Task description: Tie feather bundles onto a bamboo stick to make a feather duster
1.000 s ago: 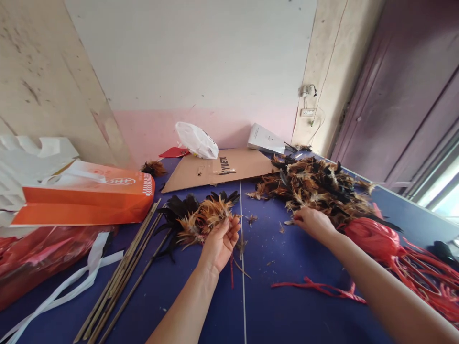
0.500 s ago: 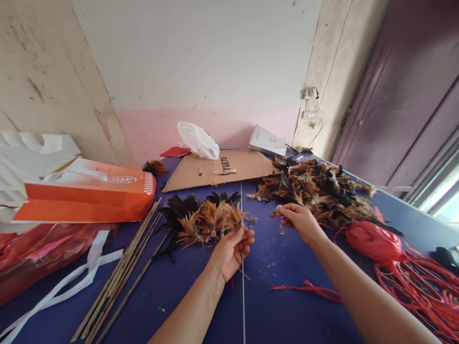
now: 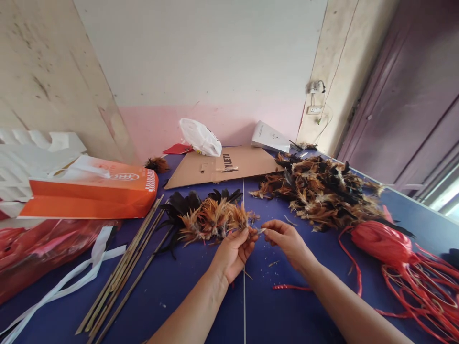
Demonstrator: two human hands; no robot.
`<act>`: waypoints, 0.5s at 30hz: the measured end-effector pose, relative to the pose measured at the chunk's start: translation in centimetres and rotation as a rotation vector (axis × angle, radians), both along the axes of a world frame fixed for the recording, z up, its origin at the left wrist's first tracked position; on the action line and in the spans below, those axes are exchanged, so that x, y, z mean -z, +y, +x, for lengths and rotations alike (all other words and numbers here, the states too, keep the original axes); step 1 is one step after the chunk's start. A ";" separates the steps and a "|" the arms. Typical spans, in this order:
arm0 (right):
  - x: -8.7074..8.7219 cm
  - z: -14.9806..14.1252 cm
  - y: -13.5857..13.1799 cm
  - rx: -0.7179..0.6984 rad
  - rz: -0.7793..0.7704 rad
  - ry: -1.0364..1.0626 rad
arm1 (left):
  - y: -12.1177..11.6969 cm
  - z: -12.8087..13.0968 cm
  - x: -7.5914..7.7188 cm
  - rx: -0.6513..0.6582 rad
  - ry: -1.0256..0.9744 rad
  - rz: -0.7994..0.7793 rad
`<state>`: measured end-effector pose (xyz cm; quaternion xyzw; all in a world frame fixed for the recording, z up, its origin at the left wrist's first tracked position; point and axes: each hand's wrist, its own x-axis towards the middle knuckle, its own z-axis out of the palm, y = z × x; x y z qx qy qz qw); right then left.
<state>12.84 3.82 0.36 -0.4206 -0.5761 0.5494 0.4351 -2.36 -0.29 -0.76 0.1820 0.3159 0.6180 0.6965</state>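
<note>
We work at a blue table, and our landmark is the flattened cardboard sheet printed "YUETU". On the near side of that cardboard, our left hand is narrowed to a pinch, thumb against fingers, holding the base of a tuft of brown feathers. This tuft stands at the right end of a row of brown and black feathers, which also lies on the near side of the cardboard.

Our right hand, nearer us than the cardboard's right end, pinches a small pale feather piece between thumb and forefinger. Its tip points toward our left fingers; we cannot tell whether it touches them.

To the right of the cardboard spreads a heap of loose feathers; nearer us than the cardboard and farther right sits a bundle of red plastic string. Left of the cardboard and nearer us lie thin wooden sticks, with an orange paper bag farther left. A white plastic bag rests at the cardboard's far edge.
</note>
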 end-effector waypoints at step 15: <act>-1.5 0.9 -1.8 -0.048 0.921 -0.981 | -0.4 0.5 0.1 -0.012 0.405 0.172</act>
